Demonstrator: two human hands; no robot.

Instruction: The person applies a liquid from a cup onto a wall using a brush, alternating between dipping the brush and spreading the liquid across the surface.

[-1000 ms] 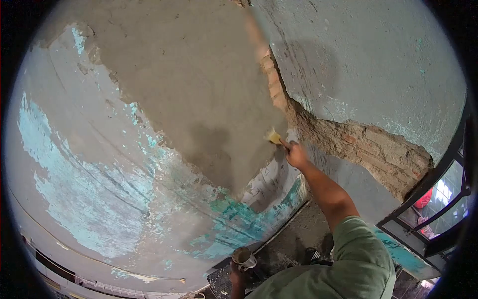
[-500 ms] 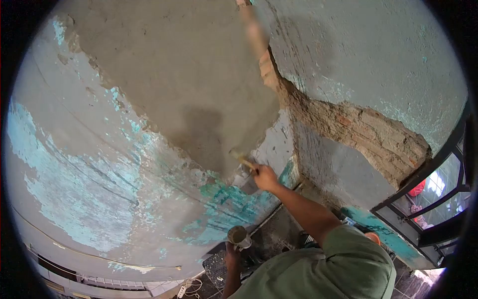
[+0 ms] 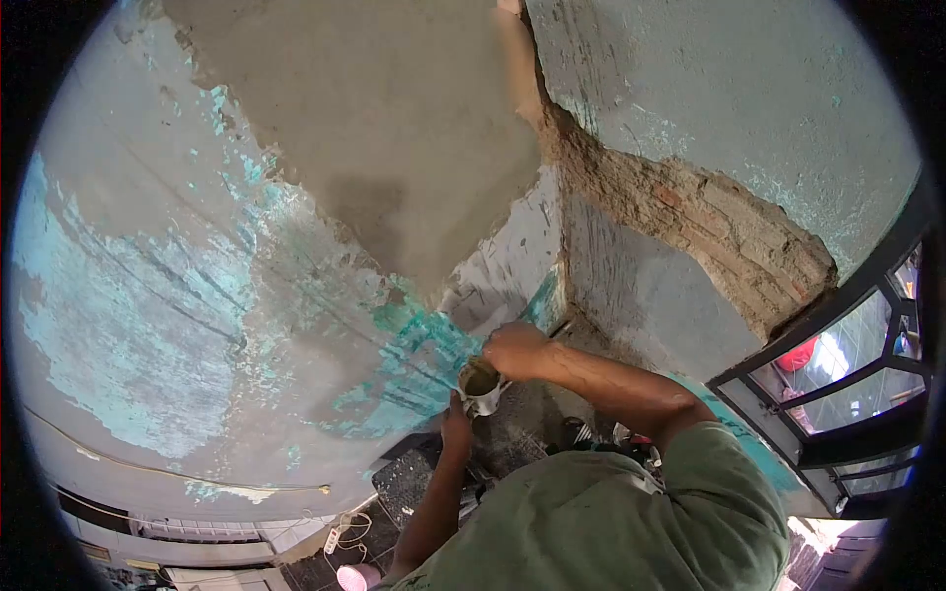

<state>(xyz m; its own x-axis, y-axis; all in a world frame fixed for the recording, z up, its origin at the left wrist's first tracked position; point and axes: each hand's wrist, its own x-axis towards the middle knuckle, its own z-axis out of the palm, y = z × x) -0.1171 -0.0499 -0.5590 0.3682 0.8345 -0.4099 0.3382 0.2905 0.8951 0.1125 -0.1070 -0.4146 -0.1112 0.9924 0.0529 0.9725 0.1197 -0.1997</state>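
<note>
My left hand point(image 3: 455, 422) is closed on a small pale cup point(image 3: 482, 403), its wide mouth turned up towards me and something greyish-brown inside. My right hand point(image 3: 516, 352) is closed just above the cup's rim, knuckles up. The brush seen in it earlier is now mostly hidden by the hand and the cup, so I cannot make out its bristles. Both hands are in front of the lower wall, where turquoise paint point(image 3: 424, 345) flakes near the corner. Above them spreads a patch of smooth grey-brown plaster point(image 3: 394, 118).
A broken strip of exposed brick point(image 3: 709, 222) runs across the right wall from the corner. At the right is a dark-framed glass door point(image 3: 838, 364). Low on the left are a white power strip point(image 3: 332, 540) with a cable and a pink container point(image 3: 357, 576) on the dark floor.
My right hand has come down from the plaster patch, bringing the brush to the cup. The left hand has raised the cup a little, and the view has tilted downward.
</note>
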